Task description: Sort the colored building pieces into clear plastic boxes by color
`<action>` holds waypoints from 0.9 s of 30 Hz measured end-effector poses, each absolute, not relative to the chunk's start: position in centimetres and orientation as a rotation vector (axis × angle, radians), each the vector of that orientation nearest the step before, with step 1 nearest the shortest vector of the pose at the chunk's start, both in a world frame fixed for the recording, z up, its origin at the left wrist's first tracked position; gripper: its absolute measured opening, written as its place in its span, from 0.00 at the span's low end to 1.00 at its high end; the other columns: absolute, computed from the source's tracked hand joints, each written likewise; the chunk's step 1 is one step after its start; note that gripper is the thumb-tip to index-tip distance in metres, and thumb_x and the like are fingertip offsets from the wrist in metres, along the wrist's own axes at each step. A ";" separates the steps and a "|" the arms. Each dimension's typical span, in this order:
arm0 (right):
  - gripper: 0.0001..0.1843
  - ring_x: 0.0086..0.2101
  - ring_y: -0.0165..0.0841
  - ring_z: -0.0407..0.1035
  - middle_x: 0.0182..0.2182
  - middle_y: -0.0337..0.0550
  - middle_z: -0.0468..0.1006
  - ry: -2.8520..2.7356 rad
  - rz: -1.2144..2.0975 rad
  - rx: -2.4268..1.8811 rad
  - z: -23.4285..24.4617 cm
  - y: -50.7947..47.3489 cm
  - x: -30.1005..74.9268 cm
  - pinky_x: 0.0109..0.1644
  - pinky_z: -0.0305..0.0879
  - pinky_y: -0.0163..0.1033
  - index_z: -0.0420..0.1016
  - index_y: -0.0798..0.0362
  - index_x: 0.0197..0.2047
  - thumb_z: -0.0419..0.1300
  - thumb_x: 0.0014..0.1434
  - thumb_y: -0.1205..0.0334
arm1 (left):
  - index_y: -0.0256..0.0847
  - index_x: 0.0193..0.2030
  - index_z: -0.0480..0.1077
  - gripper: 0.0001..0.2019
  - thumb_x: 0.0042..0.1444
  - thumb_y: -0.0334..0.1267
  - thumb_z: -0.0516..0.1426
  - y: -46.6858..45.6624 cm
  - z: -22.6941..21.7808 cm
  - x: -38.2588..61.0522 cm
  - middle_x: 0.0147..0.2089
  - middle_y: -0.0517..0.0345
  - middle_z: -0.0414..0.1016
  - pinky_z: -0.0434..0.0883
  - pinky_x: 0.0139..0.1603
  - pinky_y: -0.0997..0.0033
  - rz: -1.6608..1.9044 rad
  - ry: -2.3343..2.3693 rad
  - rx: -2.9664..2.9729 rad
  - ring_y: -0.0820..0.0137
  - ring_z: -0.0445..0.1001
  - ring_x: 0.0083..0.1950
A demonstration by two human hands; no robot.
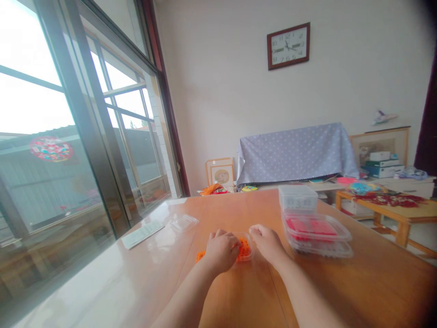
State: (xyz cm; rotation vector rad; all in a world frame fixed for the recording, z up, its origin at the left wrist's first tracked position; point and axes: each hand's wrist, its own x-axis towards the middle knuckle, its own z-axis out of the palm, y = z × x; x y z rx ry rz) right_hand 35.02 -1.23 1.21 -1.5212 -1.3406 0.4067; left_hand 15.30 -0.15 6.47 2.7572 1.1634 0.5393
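A small clear plastic container [251,256] with small orange pieces [244,248] in it sits on the table between my hands. My left hand [221,249] is over its left side, fingers curled down at the orange pieces; whatever they grip is hidden. Just left of that hand, more orange pieces [200,256] lie on the tabletop, partly covered by it. My right hand [266,241] is at the container's right side with its fingers curled together. I cannot make out anything between those fingers, nor whether they touch the rim.
On the glossy wooden table [246,300], a clear lid [184,222] and a folded paper sheet [142,234] lie to the left. To the right stand stacked clear containers, one with red pieces [310,228], and a taller clear box [297,199] behind. A glass window wall [61,191] borders the left.
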 end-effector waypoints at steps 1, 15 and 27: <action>0.17 0.29 0.34 0.71 0.26 0.40 0.79 -1.345 0.410 -1.518 1.2 -1.2 35.0 0.32 0.59 0.34 0.77 0.51 0.32 0.52 0.59 0.50 | 0.50 0.36 0.78 0.12 0.56 0.35 0.52 -0.2 6.6 15.3 0.42 0.56 0.80 0.61 0.50 0.57 0.546 1.161 2.756 0.57 0.69 0.50; 0.20 0.30 0.34 0.72 0.28 0.42 0.79 -1.322 0.453 -1.532 0.2 -0.7 35.5 0.31 0.61 0.35 0.78 0.51 0.36 0.53 0.58 0.46 | 0.42 0.49 0.72 0.18 0.52 0.28 0.54 4.4 3.2 3.7 0.53 0.52 0.77 0.67 0.58 0.65 0.955 1.406 2.272 0.65 0.73 0.55; 0.21 0.35 0.37 0.74 0.34 0.44 0.82 -1.346 0.518 -1.579 -1.1 -0.2 35.7 0.34 0.65 0.36 0.78 0.51 0.39 0.53 0.57 0.45 | 0.44 0.56 0.70 0.27 0.45 0.33 0.61 3.0 0.4 3.1 0.54 0.51 0.76 0.67 0.58 0.62 0.691 1.539 2.243 0.59 0.72 0.57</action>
